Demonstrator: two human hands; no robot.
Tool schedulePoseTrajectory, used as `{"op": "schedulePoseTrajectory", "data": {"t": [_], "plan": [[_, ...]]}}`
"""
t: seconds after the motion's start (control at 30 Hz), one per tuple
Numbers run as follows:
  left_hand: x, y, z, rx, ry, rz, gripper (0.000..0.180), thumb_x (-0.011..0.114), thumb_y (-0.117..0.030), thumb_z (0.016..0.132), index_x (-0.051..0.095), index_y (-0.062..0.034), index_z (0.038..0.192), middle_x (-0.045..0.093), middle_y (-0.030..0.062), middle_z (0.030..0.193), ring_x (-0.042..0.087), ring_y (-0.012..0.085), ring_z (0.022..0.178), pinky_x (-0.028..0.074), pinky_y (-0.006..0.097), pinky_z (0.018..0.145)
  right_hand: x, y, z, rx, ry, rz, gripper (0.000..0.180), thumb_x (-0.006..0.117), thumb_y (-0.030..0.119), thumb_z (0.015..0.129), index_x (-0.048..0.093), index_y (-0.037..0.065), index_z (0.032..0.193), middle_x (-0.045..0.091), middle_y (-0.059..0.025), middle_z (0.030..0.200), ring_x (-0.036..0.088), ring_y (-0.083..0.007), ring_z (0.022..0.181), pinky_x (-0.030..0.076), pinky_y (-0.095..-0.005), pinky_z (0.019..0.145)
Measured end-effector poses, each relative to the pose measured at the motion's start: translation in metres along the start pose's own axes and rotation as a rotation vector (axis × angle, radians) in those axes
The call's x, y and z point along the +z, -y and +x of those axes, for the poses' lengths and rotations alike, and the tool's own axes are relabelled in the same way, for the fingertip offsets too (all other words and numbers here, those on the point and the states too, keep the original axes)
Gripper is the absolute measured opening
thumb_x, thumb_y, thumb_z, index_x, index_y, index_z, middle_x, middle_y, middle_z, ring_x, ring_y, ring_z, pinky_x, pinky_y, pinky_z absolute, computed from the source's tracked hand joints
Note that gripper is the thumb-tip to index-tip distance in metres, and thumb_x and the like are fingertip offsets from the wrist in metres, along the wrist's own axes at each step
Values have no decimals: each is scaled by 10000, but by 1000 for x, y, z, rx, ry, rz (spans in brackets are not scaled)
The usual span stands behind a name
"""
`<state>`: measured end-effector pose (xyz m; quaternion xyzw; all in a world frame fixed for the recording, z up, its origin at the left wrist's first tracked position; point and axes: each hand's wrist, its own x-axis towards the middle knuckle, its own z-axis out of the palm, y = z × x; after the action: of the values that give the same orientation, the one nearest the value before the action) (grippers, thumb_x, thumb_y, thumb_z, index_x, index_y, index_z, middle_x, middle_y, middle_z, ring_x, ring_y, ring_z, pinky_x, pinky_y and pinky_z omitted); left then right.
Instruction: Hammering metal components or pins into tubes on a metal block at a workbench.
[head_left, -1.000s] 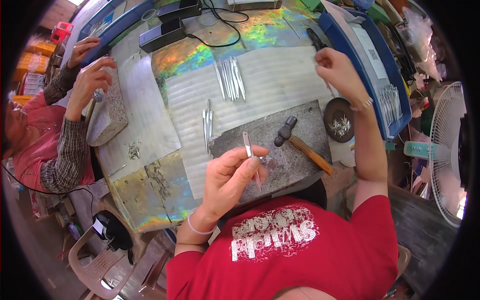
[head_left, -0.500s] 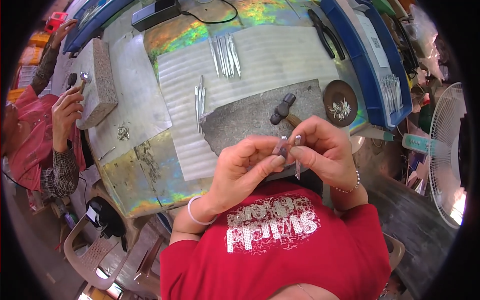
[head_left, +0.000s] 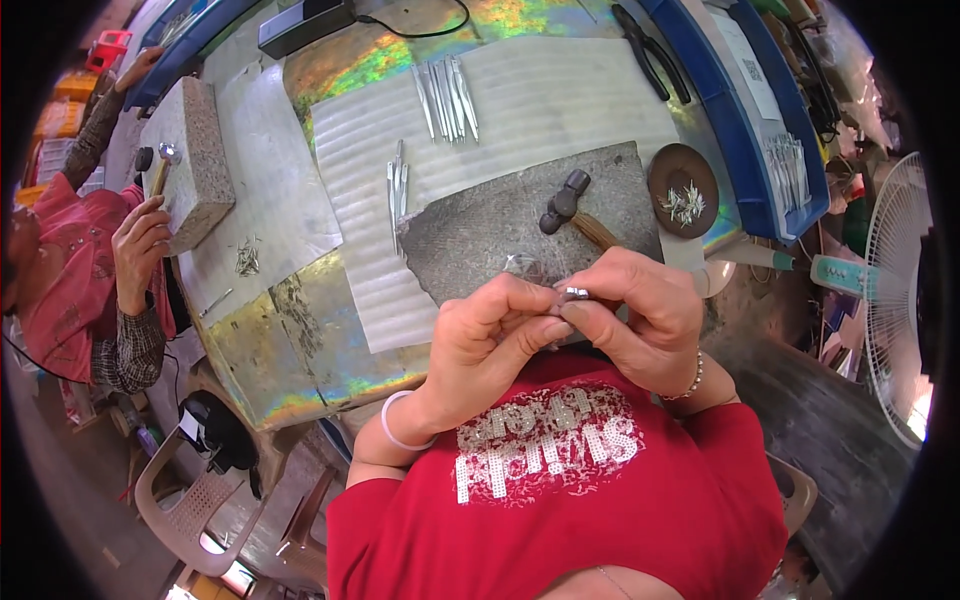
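Observation:
My left hand (head_left: 490,345) and my right hand (head_left: 640,315) meet at the fingertips, just over the near edge of a grey stone slab (head_left: 460,240). Thumb and forefinger of my right hand pinch a small shiny metal piece (head_left: 576,293). My left fingers are closed in a pinch against it; what they hold is mostly hidden. A clear, glinting, blurred thing (head_left: 525,267) shows just beyond my left fingertips, and I cannot tell what it is. Past my right hand a ball-peen hammer (head_left: 566,203) rests on the slab, its wooden handle pointing toward me.
Slim metal strips (head_left: 445,98) lie on white foam sheet (head_left: 360,160). A brown dish (head_left: 683,165) holds small metal bits. Black pliers (head_left: 650,55) and a blue tray (head_left: 735,130) are far right. A co-worker's hand (head_left: 143,240) grips a hammer by a stone block (head_left: 200,155).
My hands have come together, the right bringing its metal piece against the left fingertips and turning it from upright to sideways. The glinting thing beyond my left fingers has come into view.

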<state>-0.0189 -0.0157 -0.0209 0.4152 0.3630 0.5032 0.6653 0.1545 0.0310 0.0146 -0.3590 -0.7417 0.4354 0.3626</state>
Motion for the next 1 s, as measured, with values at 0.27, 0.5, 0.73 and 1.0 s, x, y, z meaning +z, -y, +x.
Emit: {"op": "schedulePoseTrajectory", "data": {"t": [0.27, 0.5, 0.73, 1.0], "plan": [[-1, 0, -1, 86, 19, 276, 130, 637, -9, 832, 551, 9, 929, 682, 93, 815, 650, 92, 748, 502, 217, 633, 2, 3, -2, 6, -19, -20, 141, 689, 17, 751, 621, -7, 873, 601, -83, 668, 578, -147, 537, 423, -234, 473], [-1, 4, 2, -150, 49, 84, 102, 613, -30, 859, 519, 9, 873, 649, 64, 738, 590, 53, 674, 468, 207, 573, -1, 5, 3, 498, 64, 284, 115, 659, 54, 811, 570, -17, 790, 607, -52, 619, 585, -79, 510, 438, -209, 445], [-2, -17, 33, -511, 76, -292, 156, 588, -66, 879, 500, 47, 941, 632, 124, 868, 645, 174, 780, 549, 269, 670, -1, -24, 15, 658, -38, 605, 154, 612, 100, 858, 546, 27, 739, 555, 2, 586, 438, -17, 416, 317, -160, 364], [-8, -18, 49, -660, 144, -412, 150, 570, -69, 883, 494, 30, 966, 638, 199, 906, 669, 262, 810, 581, 311, 686, 2, -31, 12, 701, -154, 738, 185, 615, 120, 857, 532, 69, 699, 488, 25, 545, 348, -8, 369, 238, -159, 329]]}}
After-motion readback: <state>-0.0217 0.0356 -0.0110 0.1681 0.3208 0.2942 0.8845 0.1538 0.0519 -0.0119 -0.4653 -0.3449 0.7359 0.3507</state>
